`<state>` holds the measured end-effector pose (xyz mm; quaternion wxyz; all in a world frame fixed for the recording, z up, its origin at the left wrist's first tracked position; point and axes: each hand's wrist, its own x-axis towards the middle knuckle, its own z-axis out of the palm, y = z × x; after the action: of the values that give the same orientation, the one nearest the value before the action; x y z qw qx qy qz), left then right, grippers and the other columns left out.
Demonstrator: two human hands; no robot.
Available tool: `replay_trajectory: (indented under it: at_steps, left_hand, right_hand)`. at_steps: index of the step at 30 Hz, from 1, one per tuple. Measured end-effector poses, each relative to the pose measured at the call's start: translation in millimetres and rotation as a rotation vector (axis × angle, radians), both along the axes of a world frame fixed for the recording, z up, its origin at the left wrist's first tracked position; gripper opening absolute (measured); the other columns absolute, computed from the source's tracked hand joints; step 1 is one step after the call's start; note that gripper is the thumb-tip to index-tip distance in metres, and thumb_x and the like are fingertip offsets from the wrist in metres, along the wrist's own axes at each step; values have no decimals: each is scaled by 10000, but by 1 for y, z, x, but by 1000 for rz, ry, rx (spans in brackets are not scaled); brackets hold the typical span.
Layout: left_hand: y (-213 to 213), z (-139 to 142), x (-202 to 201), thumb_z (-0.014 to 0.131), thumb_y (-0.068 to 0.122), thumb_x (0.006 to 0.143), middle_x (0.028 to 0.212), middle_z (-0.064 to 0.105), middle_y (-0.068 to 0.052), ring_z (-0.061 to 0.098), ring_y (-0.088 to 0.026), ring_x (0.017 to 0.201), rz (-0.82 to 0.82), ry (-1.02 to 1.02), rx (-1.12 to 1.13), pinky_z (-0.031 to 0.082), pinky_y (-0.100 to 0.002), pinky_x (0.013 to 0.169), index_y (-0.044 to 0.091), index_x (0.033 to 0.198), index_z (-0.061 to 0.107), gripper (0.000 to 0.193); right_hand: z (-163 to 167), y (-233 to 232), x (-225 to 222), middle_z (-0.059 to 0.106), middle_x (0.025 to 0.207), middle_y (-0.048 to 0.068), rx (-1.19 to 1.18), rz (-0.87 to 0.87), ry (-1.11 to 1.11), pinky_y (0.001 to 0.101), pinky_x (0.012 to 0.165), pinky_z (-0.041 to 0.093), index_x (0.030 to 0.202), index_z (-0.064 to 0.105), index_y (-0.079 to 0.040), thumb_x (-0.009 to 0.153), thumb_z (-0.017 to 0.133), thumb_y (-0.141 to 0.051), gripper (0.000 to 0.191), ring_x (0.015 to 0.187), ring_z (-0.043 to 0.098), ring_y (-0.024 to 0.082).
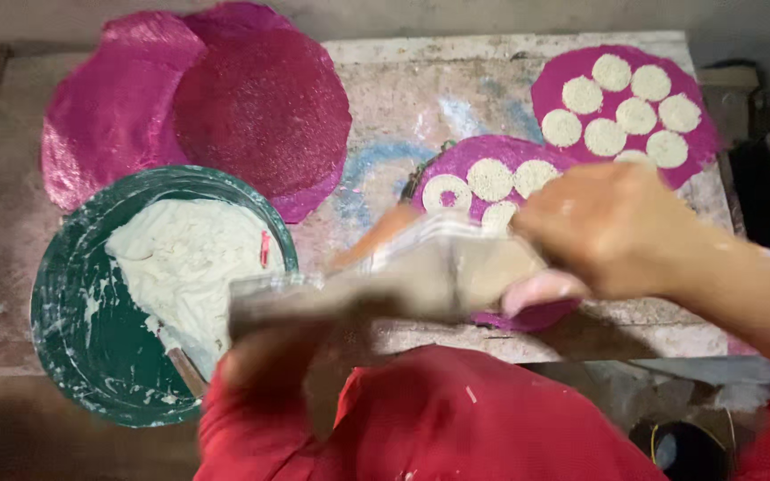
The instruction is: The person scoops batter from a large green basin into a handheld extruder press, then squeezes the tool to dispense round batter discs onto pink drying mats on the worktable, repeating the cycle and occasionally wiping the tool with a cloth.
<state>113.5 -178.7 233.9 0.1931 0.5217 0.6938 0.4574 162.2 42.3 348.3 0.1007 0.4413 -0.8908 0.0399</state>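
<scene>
Right hand closed in a grip on one end of a flat grey tool, long and board-like, blurred and smeared with pale paste; exact kind of tool not clear. Left hand in shadow under the tool's other end, seemingly wrapped around it, though finger state hard to tell through the blur. Tool held level across the near edge of the table, a worn slab of rough stone or concrete with patches of faded blue and white. Just under the right hand, a round magenta mat, woven and slightly glossy, dotted with small white discs of grainy dough, one ring-shaped. Farther right, near the back corner, a second mat with eight such discs in a neat cluster. At the back left, a stack of bare mats, overlapping, deep pink to crimson, fine mesh texture. At the front left, a round green tub, inner wall streaked white, half full of soft, lumpy white dough, with a stick handle leaning in it. Red cloth of the person's clothing along the bottom, speckled with white flecks.
</scene>
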Motion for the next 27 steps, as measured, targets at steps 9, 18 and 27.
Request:
replay_trajectory:
  at_steps: [9, 18, 27]
  left_hand:
    - [-143, 45, 111, 582, 204, 985, 872, 718, -95, 729, -270, 836, 59, -62, -670, 548, -366, 681, 198, 1072, 702, 149]
    - [-294, 66, 145, 653, 214, 968, 962, 738, -96, 738, -244, 914, 551, -166, -325, 555, -366, 764, 171, 1169, 705, 212]
    - [-372, -25, 141, 680, 144, 965, 1042, 695, -108, 687, -238, 966, 784, -258, -41, 534, -368, 825, 98, 1198, 678, 237]
  right_hand:
    - [-24, -96, 49, 642, 797, 153, -232, 473, -970, 471, 619, 462, 864, 554, -34, 936, 712, -293, 312, 796, 661, 390]
    - [-48, -156, 37, 620, 848, 144, -400, 588, -1081, 425, 683, 471, 1008, 622, -23, 1024, 649, -307, 286, 807, 649, 364]
    - [-17, -322, -106, 629, 1005, 34, -99, 684, 699, 350, 821, 524, 1120, 675, -174, 858, 732, -172, 268, 917, 645, 203]
